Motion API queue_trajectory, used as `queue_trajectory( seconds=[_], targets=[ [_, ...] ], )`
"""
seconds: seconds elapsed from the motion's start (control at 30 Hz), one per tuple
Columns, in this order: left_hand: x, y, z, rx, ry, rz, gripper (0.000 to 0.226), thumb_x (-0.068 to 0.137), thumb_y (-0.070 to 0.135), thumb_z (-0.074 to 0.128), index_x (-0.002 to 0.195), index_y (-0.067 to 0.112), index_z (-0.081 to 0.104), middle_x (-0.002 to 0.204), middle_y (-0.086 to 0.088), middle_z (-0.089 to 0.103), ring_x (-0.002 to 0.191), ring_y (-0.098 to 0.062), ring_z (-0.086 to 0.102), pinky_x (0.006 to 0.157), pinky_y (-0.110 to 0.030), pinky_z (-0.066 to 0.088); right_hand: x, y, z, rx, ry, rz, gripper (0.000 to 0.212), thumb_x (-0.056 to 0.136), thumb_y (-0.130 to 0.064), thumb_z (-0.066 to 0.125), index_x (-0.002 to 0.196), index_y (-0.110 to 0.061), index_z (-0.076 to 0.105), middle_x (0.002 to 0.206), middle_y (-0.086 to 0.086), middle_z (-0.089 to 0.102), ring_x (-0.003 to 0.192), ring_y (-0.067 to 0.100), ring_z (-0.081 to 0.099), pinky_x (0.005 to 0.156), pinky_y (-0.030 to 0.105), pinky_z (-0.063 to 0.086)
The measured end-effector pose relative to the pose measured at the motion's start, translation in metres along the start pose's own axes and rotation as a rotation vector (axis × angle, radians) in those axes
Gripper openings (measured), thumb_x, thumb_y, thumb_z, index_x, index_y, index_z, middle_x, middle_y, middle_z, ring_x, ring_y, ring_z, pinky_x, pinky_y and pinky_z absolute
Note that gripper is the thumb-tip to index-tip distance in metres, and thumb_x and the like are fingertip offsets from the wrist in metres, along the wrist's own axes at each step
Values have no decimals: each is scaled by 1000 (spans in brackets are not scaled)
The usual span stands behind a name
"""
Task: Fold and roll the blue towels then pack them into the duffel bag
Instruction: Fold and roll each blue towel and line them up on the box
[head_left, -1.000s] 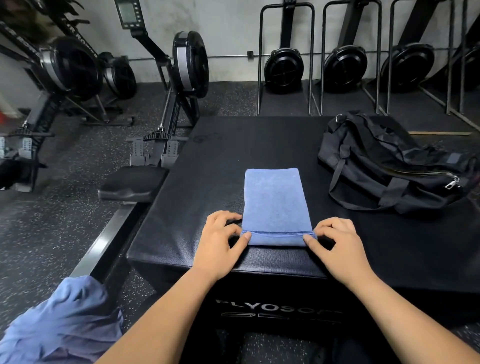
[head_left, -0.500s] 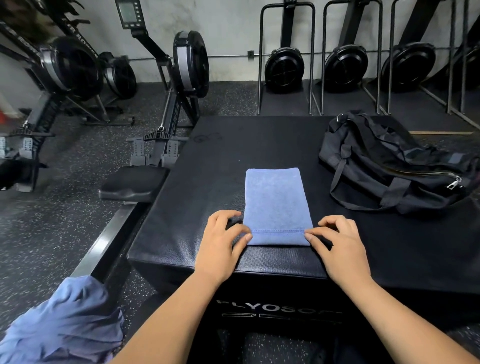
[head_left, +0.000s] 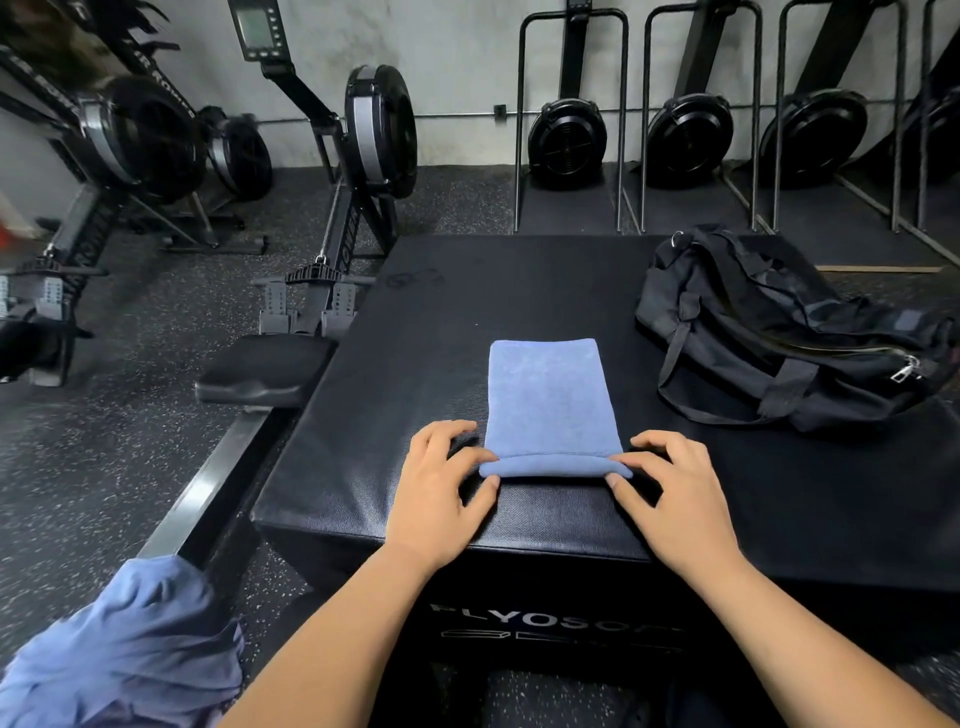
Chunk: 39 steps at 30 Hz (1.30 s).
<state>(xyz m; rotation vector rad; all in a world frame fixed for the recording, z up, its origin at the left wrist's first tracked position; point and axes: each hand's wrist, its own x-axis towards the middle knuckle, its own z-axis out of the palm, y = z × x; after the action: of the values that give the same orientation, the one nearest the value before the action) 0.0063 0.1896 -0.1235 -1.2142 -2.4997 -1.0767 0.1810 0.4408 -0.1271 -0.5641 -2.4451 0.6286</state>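
Fingers (head_left: 470, 456) of the left hand (head_left: 441, 501) and the right hand (head_left: 675, 504) curl over the near end of the folded blue towel (head_left: 548, 400), pinching its two corners with the thumbs tucked beneath. That end is turned into a narrow roll, and the rest lies flat at mid-frame on the black padded counter (head_left: 519, 291). At right on the counter, apart from the towel, sits the black duffel bag (head_left: 779, 332). A second blue towel (head_left: 130, 649) lies crumpled at lower left beside a rowing machine (head_left: 363, 156).

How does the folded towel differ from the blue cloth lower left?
The folded towel is a flat narrow strip on the box; the blue cloth is a crumpled heap off it. The left hand and right hand pinch the towel's near end; nothing touches the cloth. Both are blue.
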Motion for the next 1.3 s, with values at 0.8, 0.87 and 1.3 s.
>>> queue_trajectory(
  seconds=[0.8,0.87,1.3],
  targets=[
    [1,1,2,-22,82,-44,3,99,35,71,100,33,72,141,11,48,138,-3,30,114,-28,33,-1,-8,0,19,68,99,6,93,-32,77,98,-34,79,118,-17,54,117,12,44,89,35,49],
    [1,1,3,-14,92,-44,7,99,39,70,102,33,73,140,12,49,138,-6,32,114,-31,36,-2,-8,2,-24,81,69,12,94,-37,74,104,-33,80,121,-14,55,120,15,45,92,40,51],
    [6,-7,5,-61,22,-102,20,93,40,72,112,34,74,145,20,48,143,-11,31,118,-38,36,4,-1,4,-62,-7,105,24,87,-47,76,110,-42,76,130,-18,55,128,18,44,101,41,41]
  ],
)
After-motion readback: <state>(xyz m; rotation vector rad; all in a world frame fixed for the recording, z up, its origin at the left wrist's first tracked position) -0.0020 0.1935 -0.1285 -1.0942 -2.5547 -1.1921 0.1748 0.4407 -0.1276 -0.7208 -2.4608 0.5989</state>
